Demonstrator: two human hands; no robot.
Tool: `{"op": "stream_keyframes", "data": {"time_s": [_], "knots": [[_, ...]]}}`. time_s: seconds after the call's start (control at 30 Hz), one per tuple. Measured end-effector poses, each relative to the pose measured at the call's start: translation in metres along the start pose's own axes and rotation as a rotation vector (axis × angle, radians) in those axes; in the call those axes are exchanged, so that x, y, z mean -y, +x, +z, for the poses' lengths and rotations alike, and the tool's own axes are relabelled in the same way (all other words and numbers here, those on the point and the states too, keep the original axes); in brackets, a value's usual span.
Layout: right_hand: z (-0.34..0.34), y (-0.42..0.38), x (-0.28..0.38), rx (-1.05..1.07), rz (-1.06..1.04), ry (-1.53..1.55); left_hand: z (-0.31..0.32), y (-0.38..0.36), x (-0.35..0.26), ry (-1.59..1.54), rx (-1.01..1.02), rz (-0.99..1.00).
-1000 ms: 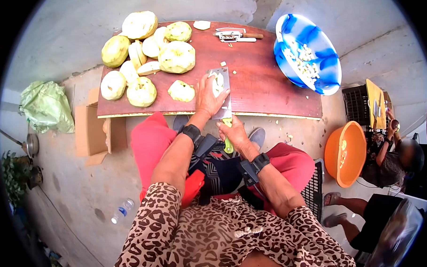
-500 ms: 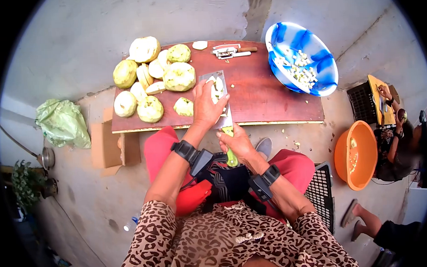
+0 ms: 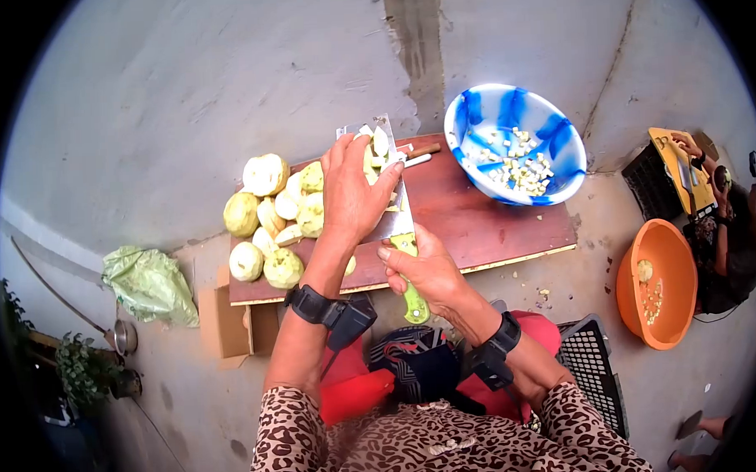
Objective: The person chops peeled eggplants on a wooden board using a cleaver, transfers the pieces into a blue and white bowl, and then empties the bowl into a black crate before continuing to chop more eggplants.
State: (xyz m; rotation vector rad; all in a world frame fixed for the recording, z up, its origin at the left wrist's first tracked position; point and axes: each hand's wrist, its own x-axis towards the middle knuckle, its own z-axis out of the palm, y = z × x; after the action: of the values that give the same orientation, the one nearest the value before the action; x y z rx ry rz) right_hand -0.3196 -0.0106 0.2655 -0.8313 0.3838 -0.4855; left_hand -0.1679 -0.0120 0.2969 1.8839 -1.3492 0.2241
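My right hand (image 3: 429,267) grips the green handle of a wide-bladed cleaver (image 3: 414,303). The blade is lifted above the table and carries pale cut vegetable pieces (image 3: 380,142). Over them lies my left hand (image 3: 352,195), fingers bent and thumb apart, holding the pieces against the blade. Left of it, peeled pale-green round vegetables (image 3: 241,214), some whole and some sliced, cluster on the reddish-brown table (image 3: 478,232). A blue-and-white bowl (image 3: 465,120) at the table's right end contains small diced pieces (image 3: 526,177). Behind the blade, a brown-handled utensil (image 3: 426,149) is partly hidden.
An orange basin (image 3: 629,285) with vegetable pieces stands on the floor at right, near another person's hand (image 3: 722,182) and a yellow board (image 3: 673,155). Below the table are a cardboard box (image 3: 223,325) and a black crate (image 3: 586,353). A green plastic bag (image 3: 151,281) lies left.
My hands have raised the cleaver with the pieces off the tabletop, tilting the blade. My view has shifted, so the table appears lower and slanted.
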Motion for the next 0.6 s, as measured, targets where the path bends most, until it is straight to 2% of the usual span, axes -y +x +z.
{"op": "stream_keyframes", "data": {"time_s": [0.3,0.37,0.5,0.6], "knots": [[-0.086,0.007,0.040,-0.162,-0.100,-0.015,0.108,0.042,-0.042,-0.174,0.098,0.088],[-0.106,0.004,0.045,-0.231,-0.124,-0.018,0.136,0.050,-0.053,-0.241,0.187,0.097],[-0.145,0.009,0.060,-0.376,-0.223,-0.086,0.198,0.063,-0.071,-0.345,0.223,0.180],[-0.171,0.012,0.071,-0.502,-0.282,-0.207,0.241,0.074,-0.082,-0.518,0.231,0.167]]}}
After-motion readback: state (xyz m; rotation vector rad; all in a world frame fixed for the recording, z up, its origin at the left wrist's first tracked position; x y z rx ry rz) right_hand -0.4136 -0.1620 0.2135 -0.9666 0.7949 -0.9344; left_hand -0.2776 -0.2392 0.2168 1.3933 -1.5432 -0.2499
